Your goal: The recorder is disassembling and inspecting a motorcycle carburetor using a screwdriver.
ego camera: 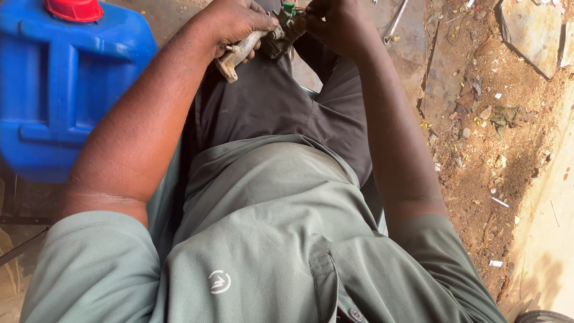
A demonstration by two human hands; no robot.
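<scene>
Seated person, both hands raised over the lap at the top of the view; left hand (234,23) wraps closed around the pale arm of a grimy metal part (258,43), which sits above the dark trousers (269,101); right hand (335,21) pinches closed on the part's dark end near a small green fitting (289,8); exact finger contact there is partly out of view. Judgement: the step goes best with the left hand bracing firm and only the right fingertips working, kept over the lap so a dropped piece lands on cloth. Count: one metal part, one green fitting, one blue jerrycan (66,84) with one red cap (74,9), one spanner-like tool (396,21) on the dirt ground (496,155).
</scene>
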